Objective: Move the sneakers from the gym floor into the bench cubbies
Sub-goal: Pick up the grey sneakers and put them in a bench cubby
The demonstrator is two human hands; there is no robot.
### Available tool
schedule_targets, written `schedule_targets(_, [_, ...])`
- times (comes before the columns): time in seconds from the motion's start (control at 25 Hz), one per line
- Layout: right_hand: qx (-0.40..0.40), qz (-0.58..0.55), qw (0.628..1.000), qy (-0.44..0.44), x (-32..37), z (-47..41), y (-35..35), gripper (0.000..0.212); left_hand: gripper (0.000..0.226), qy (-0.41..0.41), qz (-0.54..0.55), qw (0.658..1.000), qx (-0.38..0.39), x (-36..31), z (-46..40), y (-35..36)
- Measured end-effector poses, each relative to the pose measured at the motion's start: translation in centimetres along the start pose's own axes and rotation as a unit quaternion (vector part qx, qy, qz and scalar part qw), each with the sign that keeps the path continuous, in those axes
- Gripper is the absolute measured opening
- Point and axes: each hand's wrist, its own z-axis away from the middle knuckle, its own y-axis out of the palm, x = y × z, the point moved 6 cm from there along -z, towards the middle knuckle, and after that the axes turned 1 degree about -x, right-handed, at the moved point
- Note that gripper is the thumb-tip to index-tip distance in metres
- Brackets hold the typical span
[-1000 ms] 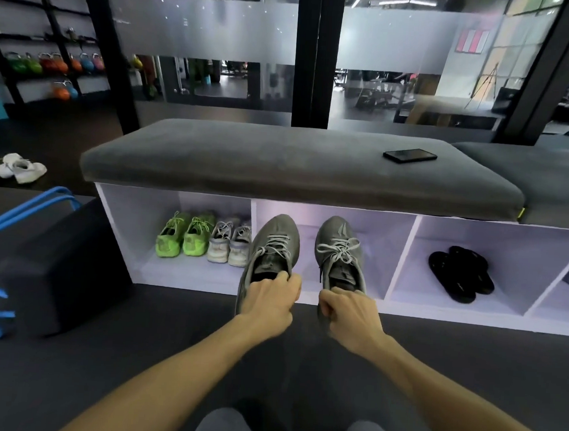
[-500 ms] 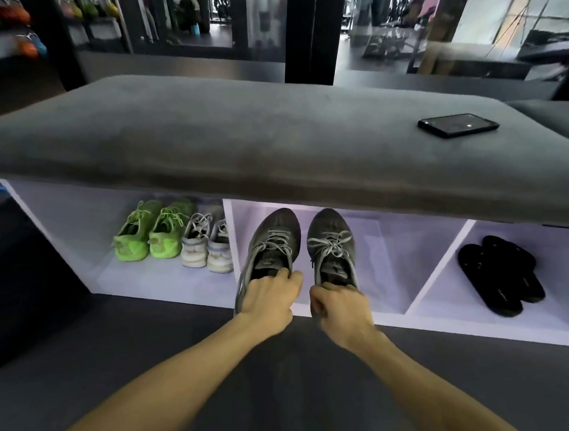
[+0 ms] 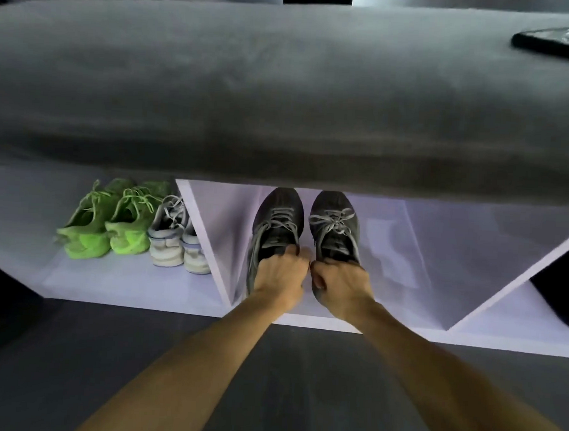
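Fingers [image 3: 294, 252] of left hand [image 3: 279, 278] clamp the left grey sneaker [image 3: 276, 221] heel collar; right hand [image 3: 342, 285] clamps the right grey sneaker [image 3: 334, 225]. Both sneakers sit inside the middle cubby [image 3: 440, 258], toes inward.

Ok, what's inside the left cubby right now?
A lime green pair and a whitish-grey pair, side by side. Their toes and the cubby's back are hidden under the bench cushion.
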Motion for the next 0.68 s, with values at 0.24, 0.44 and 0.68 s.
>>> schedule_targets(0.24, [0.021, 0.000, 1.000, -0.010, -1.7, -3.1, 3.3, 0.017, 0.027, -0.006, -0.031, 0.998, 0.058, 1.6, -3.3, 3.5])
schedule_targets(0.44, [0.037, -0.012, 0.999, 0.010, -2.2, -5.4, 4.2, 0.015, 0.032, -0.014, -0.060, 0.994, 0.088, 3.1, -5.6, 5.4])
schedule_targets(0.68, [0.053, 0.014, 0.998, 0.021, -1.8, -7.8, 4.7, 0.013, 0.031, 0.007, -0.069, 0.994, 0.083, 3.8, -7.0, 6.6])
